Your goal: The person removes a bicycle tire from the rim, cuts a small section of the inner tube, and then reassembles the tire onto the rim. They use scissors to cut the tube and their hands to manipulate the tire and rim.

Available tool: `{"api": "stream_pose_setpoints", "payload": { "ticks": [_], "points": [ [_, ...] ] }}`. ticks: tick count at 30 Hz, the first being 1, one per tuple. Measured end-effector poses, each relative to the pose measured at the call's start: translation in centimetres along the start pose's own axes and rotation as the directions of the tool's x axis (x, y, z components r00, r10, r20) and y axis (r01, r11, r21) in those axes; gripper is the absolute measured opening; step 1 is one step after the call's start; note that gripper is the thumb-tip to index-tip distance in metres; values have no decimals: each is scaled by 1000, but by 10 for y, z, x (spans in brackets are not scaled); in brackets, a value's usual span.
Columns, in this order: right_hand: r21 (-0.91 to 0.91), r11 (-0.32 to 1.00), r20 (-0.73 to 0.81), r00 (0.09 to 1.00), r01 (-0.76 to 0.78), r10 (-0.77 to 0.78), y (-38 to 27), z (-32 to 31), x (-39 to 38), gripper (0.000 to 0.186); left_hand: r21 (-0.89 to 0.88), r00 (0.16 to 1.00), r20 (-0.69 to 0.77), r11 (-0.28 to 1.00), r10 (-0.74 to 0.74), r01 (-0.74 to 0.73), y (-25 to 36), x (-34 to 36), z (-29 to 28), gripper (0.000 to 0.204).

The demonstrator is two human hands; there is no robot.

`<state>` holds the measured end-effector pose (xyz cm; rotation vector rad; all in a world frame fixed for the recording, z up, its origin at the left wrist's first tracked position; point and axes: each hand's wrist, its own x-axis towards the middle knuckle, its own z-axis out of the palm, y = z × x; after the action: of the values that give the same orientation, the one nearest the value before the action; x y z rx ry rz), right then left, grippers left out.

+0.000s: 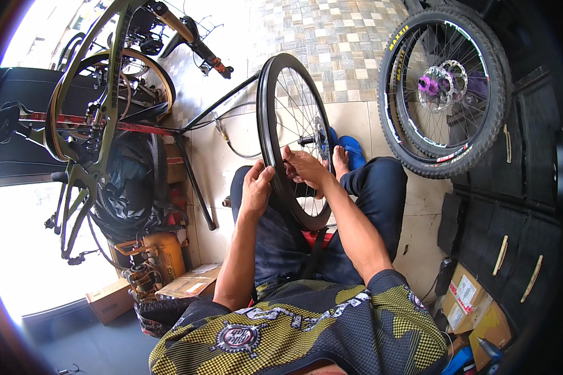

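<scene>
- Hands first: our left hand (256,187) is curled around the near edge of the black deep-section rim wheel (292,140), fingers wrapped over the rim.
- Our right hand (303,167) pinches the same rim from the spoke side, fingers closed on its inner edge just beside the left hand.
- The wheel stands upright between our knees, resting low against our lap, its hub (313,140) and thin spokes facing right.
- Beyond the wheel we see our bare foot (340,161) on a blue sandal (354,152) on the tiled floor (331,50).
- To the right, well apart, a knobby-tyred wheel (444,90) with a purple hub and brake disc leans against dark panels (513,206).
- To the left, an olive-green bicycle frame (100,119) hangs in a repair stand (194,169), whose black legs stretch toward the wheel; a gold-rimmed wheel (141,65) sits behind the frame.
- Under the stand lie a black bag (134,187), a small orange air compressor (159,253) and flat cardboard boxes (187,284).
- At lower right more cardboard cartons (475,303) crowd close to our right elbow.
- A thin hose (231,140) loops across the floor just left of the wheel.
</scene>
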<state>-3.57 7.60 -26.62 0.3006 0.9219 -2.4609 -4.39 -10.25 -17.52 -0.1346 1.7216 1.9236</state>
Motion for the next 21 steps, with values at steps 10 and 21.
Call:
{"api": "stream_pose_setpoints", "payload": {
  "ticks": [10,21],
  "points": [
    [-139,979,92,986,152,-140,-6,2,-13,55,-21,988,149,999,28,-25,-15,4,-2,72],
    [-112,989,9,995,102,-101,8,-1,-2,68,275,996,-1,957,91,-87,-17,-3,-16,48]
  ]
}}
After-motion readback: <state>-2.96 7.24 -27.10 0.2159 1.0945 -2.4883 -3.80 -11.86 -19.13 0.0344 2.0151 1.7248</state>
